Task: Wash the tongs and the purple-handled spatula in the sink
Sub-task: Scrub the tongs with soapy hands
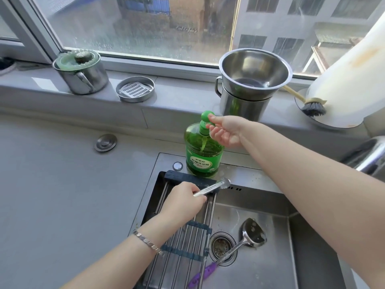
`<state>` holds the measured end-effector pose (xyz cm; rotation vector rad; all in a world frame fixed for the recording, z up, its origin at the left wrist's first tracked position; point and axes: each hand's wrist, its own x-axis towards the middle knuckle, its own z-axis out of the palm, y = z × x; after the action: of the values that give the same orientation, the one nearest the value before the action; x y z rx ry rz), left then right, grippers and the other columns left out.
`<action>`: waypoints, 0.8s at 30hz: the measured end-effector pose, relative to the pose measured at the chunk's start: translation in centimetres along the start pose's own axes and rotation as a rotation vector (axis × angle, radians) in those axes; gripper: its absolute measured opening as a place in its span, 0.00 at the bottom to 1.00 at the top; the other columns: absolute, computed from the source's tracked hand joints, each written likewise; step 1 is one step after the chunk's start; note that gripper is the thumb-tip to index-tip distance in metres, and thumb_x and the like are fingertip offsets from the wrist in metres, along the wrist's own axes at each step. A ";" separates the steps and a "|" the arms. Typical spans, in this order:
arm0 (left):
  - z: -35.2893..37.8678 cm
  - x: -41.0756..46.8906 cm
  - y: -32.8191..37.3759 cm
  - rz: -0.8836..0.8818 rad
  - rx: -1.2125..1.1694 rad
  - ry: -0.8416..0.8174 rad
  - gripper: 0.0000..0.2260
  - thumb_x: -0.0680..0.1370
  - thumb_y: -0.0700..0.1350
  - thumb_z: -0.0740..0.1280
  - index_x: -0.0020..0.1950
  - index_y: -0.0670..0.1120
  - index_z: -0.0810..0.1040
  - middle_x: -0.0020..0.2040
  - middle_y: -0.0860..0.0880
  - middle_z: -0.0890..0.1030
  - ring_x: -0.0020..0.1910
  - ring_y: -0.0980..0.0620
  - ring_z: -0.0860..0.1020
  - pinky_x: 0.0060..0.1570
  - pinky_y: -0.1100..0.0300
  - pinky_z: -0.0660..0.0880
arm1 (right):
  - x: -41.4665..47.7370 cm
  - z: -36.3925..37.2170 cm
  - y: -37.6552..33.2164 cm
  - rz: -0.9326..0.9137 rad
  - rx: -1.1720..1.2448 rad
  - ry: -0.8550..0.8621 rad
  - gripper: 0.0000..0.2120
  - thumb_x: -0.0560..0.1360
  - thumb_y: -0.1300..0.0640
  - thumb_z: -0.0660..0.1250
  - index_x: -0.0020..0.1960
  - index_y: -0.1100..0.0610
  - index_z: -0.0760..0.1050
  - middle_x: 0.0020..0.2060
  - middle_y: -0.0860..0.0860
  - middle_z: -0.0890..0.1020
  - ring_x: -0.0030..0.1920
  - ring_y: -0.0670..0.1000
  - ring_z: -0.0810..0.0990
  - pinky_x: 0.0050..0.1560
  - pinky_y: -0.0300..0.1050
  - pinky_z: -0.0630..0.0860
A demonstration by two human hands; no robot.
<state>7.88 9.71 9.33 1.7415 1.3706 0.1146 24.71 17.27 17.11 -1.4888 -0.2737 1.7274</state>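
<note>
1. Your left hand [183,202] grips the tongs [212,187] above the drying rack [183,265], their tips near the back rim of the sink [270,215].
2. Your right hand [224,130] is relaxed, thumb touching the pump of the green soap bottle [203,155], fingers cupped under its spout.
3. The purple-handled spatula [253,232] lies in the basin, across the drain [221,246].

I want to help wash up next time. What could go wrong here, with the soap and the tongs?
The right hand presses the pump of the green soap bottle, which stands on the rim of the sink. A hard push might tip it or squirt soap past the fingers. The left hand grips the tongs near one end. Once soapy, they could slip and drop onto the rack or the spatula below.
</note>
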 end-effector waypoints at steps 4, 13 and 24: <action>-0.7 -0.5 0.6 0.015 0.043 0.079 0.11 0.72 0.52 0.67 0.37 0.45 0.77 0.30 0.50 0.77 0.29 0.52 0.74 0.32 0.60 0.69 | -1.5 -0.5 1.9 -0.077 0.110 0.068 0.19 0.81 0.51 0.56 0.41 0.66 0.71 0.24 0.54 0.76 0.17 0.44 0.73 0.17 0.31 0.70; 0.6 -4.5 2.9 0.160 0.078 0.008 0.11 0.74 0.47 0.67 0.32 0.46 0.74 0.31 0.47 0.77 0.30 0.49 0.77 0.33 0.57 0.75 | -8.1 -3.3 15.6 -0.705 -0.374 0.243 0.16 0.81 0.51 0.53 0.52 0.56 0.78 0.54 0.52 0.81 0.53 0.48 0.79 0.62 0.44 0.73; 2.3 -8.1 4.2 0.255 -0.091 0.052 0.05 0.73 0.38 0.64 0.40 0.42 0.79 0.35 0.47 0.80 0.38 0.45 0.81 0.40 0.47 0.80 | -11.5 -6.3 20.8 -1.158 -1.478 0.190 0.37 0.77 0.35 0.40 0.72 0.64 0.58 0.71 0.58 0.63 0.73 0.52 0.56 0.74 0.45 0.48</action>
<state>9.13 1.79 14.24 1.8405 1.1562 0.3600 20.99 -6.09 10.50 -1.6885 -2.1048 0.2271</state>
